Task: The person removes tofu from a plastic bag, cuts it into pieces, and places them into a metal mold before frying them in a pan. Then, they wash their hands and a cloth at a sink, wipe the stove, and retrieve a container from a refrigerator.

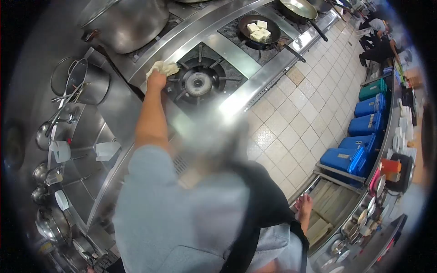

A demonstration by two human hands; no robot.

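Observation:
My left hand (157,81) is closed on a pale cloth (165,68), pressing it on the metal stove top beside a bare gas burner (197,83). My left arm is stretched out over the stove's edge. Low on the other side, my right hand (304,205) hangs with its fingers loosely curled and nothing seen in them, near a metal rail (306,189). Further along the stove, a dark frying pan (246,22) holds several white blocks (259,32). A blur hides the stove's near part.
A large steel pot (127,27) stands at the upper left. Another pan (298,9) sits beyond the frying pan, both handles jutting over the aisle. Ladles and a pot (94,84) line the left. Blue bins (343,160) stand along the right counter; people (378,45) work far off.

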